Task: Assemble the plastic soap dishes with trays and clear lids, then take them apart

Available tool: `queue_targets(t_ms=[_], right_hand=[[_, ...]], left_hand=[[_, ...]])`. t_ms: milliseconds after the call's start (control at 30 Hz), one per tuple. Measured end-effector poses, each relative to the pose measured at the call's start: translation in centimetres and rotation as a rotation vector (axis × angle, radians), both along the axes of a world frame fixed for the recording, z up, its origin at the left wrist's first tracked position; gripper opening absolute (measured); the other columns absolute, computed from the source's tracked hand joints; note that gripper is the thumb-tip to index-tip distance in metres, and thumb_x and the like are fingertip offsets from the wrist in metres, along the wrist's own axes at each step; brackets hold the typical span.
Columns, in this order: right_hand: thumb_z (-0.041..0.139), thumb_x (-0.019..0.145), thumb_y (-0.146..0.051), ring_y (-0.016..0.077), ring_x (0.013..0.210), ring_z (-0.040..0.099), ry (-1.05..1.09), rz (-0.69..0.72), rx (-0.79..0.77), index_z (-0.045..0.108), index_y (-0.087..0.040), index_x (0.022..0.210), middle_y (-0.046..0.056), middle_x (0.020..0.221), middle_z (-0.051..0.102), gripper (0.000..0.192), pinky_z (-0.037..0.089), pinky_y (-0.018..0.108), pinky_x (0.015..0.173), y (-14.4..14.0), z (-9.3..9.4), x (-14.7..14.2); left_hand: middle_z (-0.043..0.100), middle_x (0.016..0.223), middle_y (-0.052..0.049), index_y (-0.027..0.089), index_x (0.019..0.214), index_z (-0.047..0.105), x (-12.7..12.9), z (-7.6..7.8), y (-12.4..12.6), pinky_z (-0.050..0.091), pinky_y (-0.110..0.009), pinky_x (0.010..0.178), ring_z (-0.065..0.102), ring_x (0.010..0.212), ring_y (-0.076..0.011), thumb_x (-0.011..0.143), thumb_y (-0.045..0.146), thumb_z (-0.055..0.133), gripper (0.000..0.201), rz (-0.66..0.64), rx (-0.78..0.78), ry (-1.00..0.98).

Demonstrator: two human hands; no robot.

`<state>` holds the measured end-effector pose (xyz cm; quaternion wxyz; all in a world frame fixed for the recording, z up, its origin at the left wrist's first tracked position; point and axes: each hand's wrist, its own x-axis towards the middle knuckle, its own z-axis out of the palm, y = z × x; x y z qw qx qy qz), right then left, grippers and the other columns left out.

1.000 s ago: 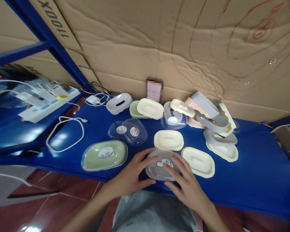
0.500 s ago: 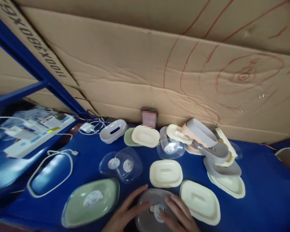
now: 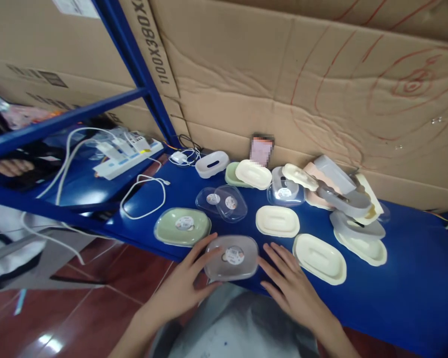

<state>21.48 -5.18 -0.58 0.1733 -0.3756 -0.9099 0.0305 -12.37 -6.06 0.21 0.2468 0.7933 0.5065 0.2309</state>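
Observation:
A grey soap box with a clear lid and a round sticker [image 3: 231,256] lies at the near edge of the blue table [image 3: 406,278]. My left hand [image 3: 184,286] grips its left end, fingers over the top and thumb at the front edge. My right hand [image 3: 289,286] rests flat just right of the box, fingers spread, holding nothing. A green dish [image 3: 182,226] lies to the left of the box, and a cream lid [image 3: 319,251] to the right of my right hand.
Behind are another cream lid [image 3: 277,221], clear lids [image 3: 222,201], a white tray [image 3: 211,164] and a pile of grey, pink and cream box parts [image 3: 345,199]. A white cable [image 3: 144,196] and power strip [image 3: 129,159] lie left. A cardboard wall stands behind. Another person's hand [image 3: 7,168] shows far left.
My right hand has come off the grey box and now lies to its right. My left hand stays on the box. The view swung up, then back down and leftward.

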Motion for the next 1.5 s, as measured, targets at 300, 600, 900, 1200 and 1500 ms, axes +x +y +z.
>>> queue_targets(t_ms=[300,600,900,1200,1500], right_hand=[[0.058,0.110,-0.030,0.0313,0.160,0.043,0.040,-0.110,0.028,0.032,-0.032,0.173,0.008,0.173,0.043,0.068,0.044,0.060,0.127,1.3,0.9,-0.7],[0.058,0.110,-0.030,0.0367,0.154,0.048,0.045,-0.412,0.083,0.038,-0.040,0.169,0.006,0.169,0.050,0.063,0.038,0.059,0.125,0.9,2.6,6.6],[0.061,0.107,-0.051,0.0379,0.155,0.047,-0.011,-0.476,-0.002,0.043,-0.037,0.166,0.009,0.169,0.049,0.064,0.033,0.062,0.127,-2.4,1.2,9.9],[0.059,0.110,-0.039,0.0318,0.155,0.049,0.112,-0.469,-0.065,0.043,-0.034,0.166,0.010,0.167,0.051,0.058,0.037,0.059,0.128,-1.8,-1.4,10.1],[0.061,0.110,-0.037,0.0304,0.149,0.057,0.114,-0.439,-0.108,0.044,-0.035,0.166,0.007,0.159,0.061,0.059,0.037,0.061,0.130,-1.6,-0.8,10.1]], left_hand=[[0.033,0.176,-0.013,0.035,0.165,0.040,-3.2,0.8,2.2,0.050,-0.057,0.122,0.045,0.157,-0.0376,0.104,0.030,0.067,0.067,0.030,0.207,0.121],[0.057,0.160,-0.009,0.034,0.166,0.043,2.0,1.0,1.1,0.053,-0.051,0.122,0.055,0.147,-0.0328,0.096,0.006,0.065,0.078,-0.137,0.597,0.124],[0.053,0.165,-0.016,0.018,0.153,0.054,13.4,2.7,4.6,0.042,-0.054,0.128,0.055,0.150,-0.0333,0.109,0.019,0.056,0.045,-0.671,0.531,0.284],[0.061,0.153,-0.023,0.008,0.158,0.050,15.3,1.3,8.3,0.050,-0.056,0.114,0.060,0.142,-0.0395,0.106,0.009,0.047,0.052,-0.395,0.517,0.598],[0.071,0.135,-0.016,0.011,0.150,0.055,14.2,1.9,9.6,0.054,-0.046,0.103,0.069,0.122,-0.0297,0.103,0.001,0.043,0.050,-0.447,0.405,0.513]])
